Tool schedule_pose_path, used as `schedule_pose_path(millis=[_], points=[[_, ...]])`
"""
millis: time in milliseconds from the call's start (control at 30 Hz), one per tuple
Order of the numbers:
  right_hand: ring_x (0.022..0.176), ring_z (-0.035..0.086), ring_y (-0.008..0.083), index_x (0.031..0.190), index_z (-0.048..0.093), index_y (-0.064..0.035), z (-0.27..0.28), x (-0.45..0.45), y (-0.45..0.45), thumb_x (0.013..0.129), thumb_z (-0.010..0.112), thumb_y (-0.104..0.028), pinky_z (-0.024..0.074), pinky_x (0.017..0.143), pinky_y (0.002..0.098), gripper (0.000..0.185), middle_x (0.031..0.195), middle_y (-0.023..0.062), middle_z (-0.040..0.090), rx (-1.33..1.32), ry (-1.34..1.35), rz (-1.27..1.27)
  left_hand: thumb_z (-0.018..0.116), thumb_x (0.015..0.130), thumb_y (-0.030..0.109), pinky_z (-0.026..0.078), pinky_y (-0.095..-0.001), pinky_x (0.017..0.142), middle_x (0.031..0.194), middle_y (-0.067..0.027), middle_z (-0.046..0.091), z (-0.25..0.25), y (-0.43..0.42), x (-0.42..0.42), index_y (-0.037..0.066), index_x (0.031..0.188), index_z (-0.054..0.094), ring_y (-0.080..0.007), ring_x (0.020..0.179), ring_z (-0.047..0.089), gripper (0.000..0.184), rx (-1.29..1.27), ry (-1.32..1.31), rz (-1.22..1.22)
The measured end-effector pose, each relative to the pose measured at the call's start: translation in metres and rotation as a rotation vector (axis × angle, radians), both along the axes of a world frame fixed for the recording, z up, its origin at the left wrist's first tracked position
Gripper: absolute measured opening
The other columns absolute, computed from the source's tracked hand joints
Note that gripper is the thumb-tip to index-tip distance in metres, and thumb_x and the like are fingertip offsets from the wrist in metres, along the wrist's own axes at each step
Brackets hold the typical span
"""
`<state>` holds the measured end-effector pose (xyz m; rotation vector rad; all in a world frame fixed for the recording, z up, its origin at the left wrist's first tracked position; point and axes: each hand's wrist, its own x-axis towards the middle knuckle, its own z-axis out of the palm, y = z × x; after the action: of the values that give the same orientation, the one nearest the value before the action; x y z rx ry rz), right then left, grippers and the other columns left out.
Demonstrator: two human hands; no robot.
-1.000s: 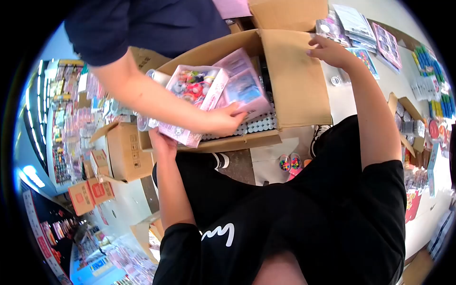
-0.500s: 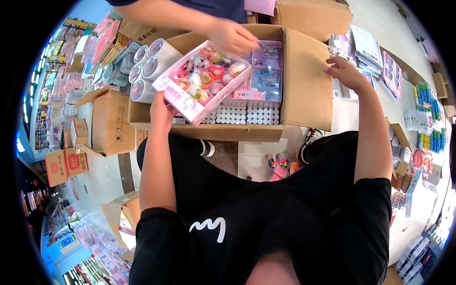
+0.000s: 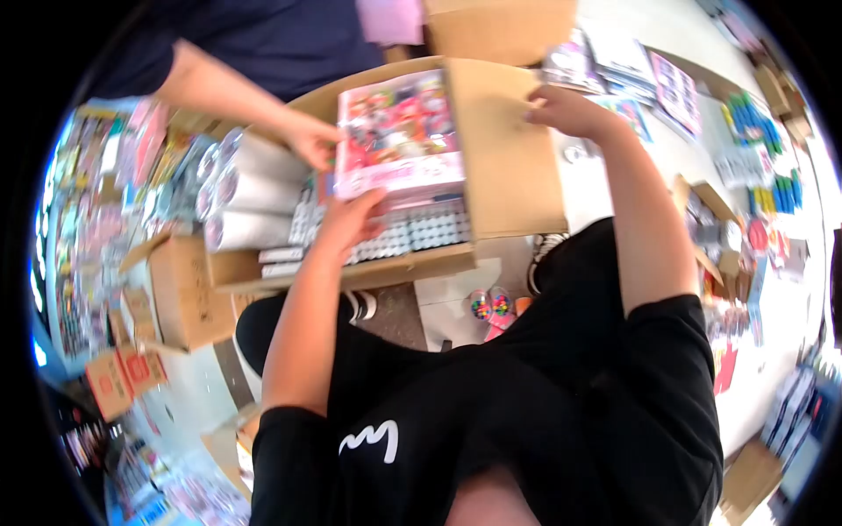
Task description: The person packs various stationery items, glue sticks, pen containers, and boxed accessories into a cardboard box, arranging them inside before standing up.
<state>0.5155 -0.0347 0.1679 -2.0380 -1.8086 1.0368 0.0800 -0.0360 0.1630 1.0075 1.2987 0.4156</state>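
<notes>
A pink box (image 3: 399,175) with a clear top and colourful small toys inside lies at the right of a cardboard carton (image 3: 386,273). My left hand (image 3: 346,226) is at its front left corner, fingers curled against it; blur hides the exact grip. Under the box's front edge are rows of small white-capped items (image 3: 425,231). My right hand (image 3: 570,112) has its fingers bent at the outer edge of the carton's right flap (image 3: 509,158). Another person's hand (image 3: 311,138) reaches to the left side of the pink box.
Large white cylinders (image 3: 254,230) fill the carton's left part. An opened carton (image 3: 189,289) stands to the left. Flat packages (image 3: 627,66) lie on the floor at right. My black shoe (image 3: 545,254) is near the carton's front right corner.
The pink box has gone from tilted in my left hand to lying squarely at the carton's right. The other person's hand has moved from above the carton to the box's left side.
</notes>
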Motion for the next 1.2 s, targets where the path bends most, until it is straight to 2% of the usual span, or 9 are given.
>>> schedule_pose_path(millis=[67, 267, 400, 533, 633, 767, 933, 967, 1200], points=[[0.119, 0.063, 0.0318, 0.139, 0.058, -0.0086, 0.001, 0.001, -0.003, 0.091, 0.071, -0.048, 0.0489, 0.101, 0.0415, 0.064, 0.130, 0.0177, 0.066, 0.037, -0.007, -0.007, 0.078, 0.090, 0.041, 0.056, -0.0267, 0.061, 0.102, -0.0025, 0.069, 0.003, 0.004, -0.010, 0.008, 0.127, 0.060, -0.0105, 0.085, 0.066, 0.052, 0.108, 0.227, -0.148], [0.098, 0.066, 0.0181, 0.133, 0.063, -0.0125, -0.007, 0.037, -0.012, 0.091, 0.070, -0.048, 0.0551, 0.076, 0.0394, 0.055, 0.113, 0.0088, 0.070, -0.160, 0.269, -0.451, 0.075, 0.093, 0.039, 0.048, -0.0273, 0.049, 0.103, -0.0115, 0.069, 0.014, -0.018, -0.007, 0.001, 0.151, 0.031, -0.0140, 0.065, 0.064, 0.083, 0.308, 0.441, -0.014], [0.072, 0.066, 0.0252, 0.122, 0.064, -0.0083, -0.148, 0.097, -0.019, 0.091, 0.065, -0.043, 0.0552, 0.063, 0.0404, 0.047, 0.091, 0.0112, 0.067, -0.288, 0.235, -0.979, 0.074, 0.094, 0.023, 0.046, -0.0254, 0.069, 0.095, -0.0079, 0.062, 0.044, -0.069, 0.042, -0.002, 0.160, 0.010, -0.0124, 0.076, 0.056, 0.096, 0.691, 0.396, -0.121], [0.128, 0.060, 0.0351, 0.119, 0.072, 0.0014, -0.202, 0.106, -0.034, 0.089, 0.057, -0.029, 0.0454, 0.106, 0.0387, 0.046, 0.134, 0.0229, 0.065, -0.338, 0.044, -0.978, 0.083, 0.080, 0.030, 0.040, -0.0522, 0.109, 0.151, -0.0302, 0.040, 0.052, -0.084, 0.111, -0.006, 0.152, 0.031, -0.0443, 0.135, 0.046, 0.095, 1.118, 0.442, -0.659], [0.109, 0.067, 0.0308, 0.121, 0.070, 0.0001, -0.217, 0.117, -0.025, 0.090, 0.064, -0.037, 0.0585, 0.083, 0.0441, 0.049, 0.124, 0.0210, 0.067, -0.419, 0.348, -1.236, 0.079, 0.082, 0.017, 0.028, -0.0538, 0.119, 0.156, -0.0328, 0.031, 0.042, -0.079, 0.155, -0.004, 0.154, 0.029, -0.0493, 0.146, 0.030, 0.090, 1.095, 0.541, -0.807], [0.099, 0.067, 0.0346, 0.135, 0.059, -0.0011, -0.298, 0.158, -0.016, 0.090, 0.068, -0.053, 0.0603, 0.071, 0.0551, 0.069, 0.126, 0.0186, 0.062, -0.196, 0.632, -1.686, 0.076, 0.082, 0.009, 0.028, -0.0563, 0.119, 0.157, -0.0357, 0.029, 0.011, -0.071, 0.159, -0.005, 0.153, 0.031, -0.0535, 0.146, 0.030, 0.085, 1.011, 0.414, -0.807], [0.130, 0.054, 0.0374, 0.145, 0.053, -0.0046, -0.358, 0.204, -0.017, 0.082, 0.077, -0.062, 0.0561, 0.095, 0.0561, 0.088, 0.143, 0.0185, 0.054, -0.066, 0.718, -1.884, 0.071, 0.082, 0.001, 0.042, -0.0589, 0.108, 0.148, -0.0308, 0.045, 0.004, -0.067, 0.149, 0.006, 0.142, 0.052, -0.0507, 0.131, 0.050, 0.062, 0.991, 0.425, -0.863], [0.129, 0.048, 0.0394, 0.153, 0.041, -0.0069, -0.361, 0.211, -0.020, 0.080, 0.083, -0.057, 0.0518, 0.099, 0.0598, 0.098, 0.156, 0.0185, 0.039, -0.096, 0.843, -1.818, 0.070, 0.082, 0.000, 0.044, -0.0588, 0.105, 0.146, -0.0289, 0.049, -0.001, -0.065, 0.148, 0.008, 0.137, 0.058, -0.0497, 0.126, 0.054, 0.057, 1.027, 0.398, -0.862], [0.130, 0.048, 0.0425, 0.146, 0.035, -0.0004, -0.401, 0.217, -0.013, 0.075, 0.092, -0.037, 0.0509, 0.099, 0.0659, 0.098, 0.147, 0.0217, 0.043, 0.164, 0.974, -1.956, 0.071, 0.084, 0.016, 0.045, -0.0622, 0.099, 0.141, -0.0146, 0.057, -0.006, -0.060, 0.140, 0.030, 0.127, 0.068, -0.0459, 0.118, 0.057, 0.046, 1.044, 0.393, -0.909]])
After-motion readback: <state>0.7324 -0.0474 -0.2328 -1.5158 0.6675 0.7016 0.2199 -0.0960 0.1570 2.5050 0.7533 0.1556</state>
